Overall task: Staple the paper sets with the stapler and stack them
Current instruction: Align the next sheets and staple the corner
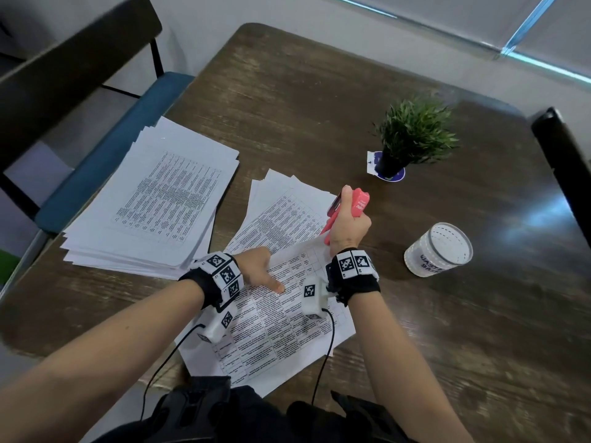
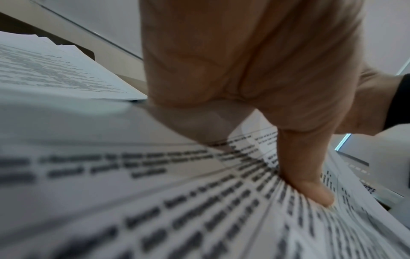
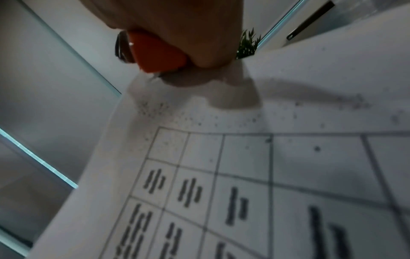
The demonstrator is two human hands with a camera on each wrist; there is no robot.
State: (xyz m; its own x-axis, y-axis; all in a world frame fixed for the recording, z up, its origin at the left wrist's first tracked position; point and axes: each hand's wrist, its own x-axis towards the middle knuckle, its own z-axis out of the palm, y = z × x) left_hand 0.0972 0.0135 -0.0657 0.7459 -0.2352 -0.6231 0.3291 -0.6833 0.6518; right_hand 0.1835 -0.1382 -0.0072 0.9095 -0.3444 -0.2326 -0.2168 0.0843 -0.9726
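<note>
A printed paper set (image 1: 281, 327) lies at the table's near edge. My left hand (image 1: 259, 266) pinches its far left part: the thumb (image 2: 310, 184) presses on top, and the fingers show as a shadow through the sheet. My right hand (image 1: 347, 228) grips a pink-red stapler (image 1: 359, 201) at the set's far right corner. In the right wrist view the stapler's nose (image 3: 157, 54) sits on that corner of the paper set (image 3: 244, 157). A spread pile of printed sheets (image 1: 281, 212) lies just beyond. A thick stack of paper sets (image 1: 153, 199) sits at the left.
A small potted plant (image 1: 412, 135) stands at the back right of the wooden table (image 1: 447, 346). A white jar (image 1: 441, 249) stands right of my right hand. A blue-seated chair (image 1: 105, 148) is at the table's left edge, and a dark chair back (image 1: 563, 167) at the right.
</note>
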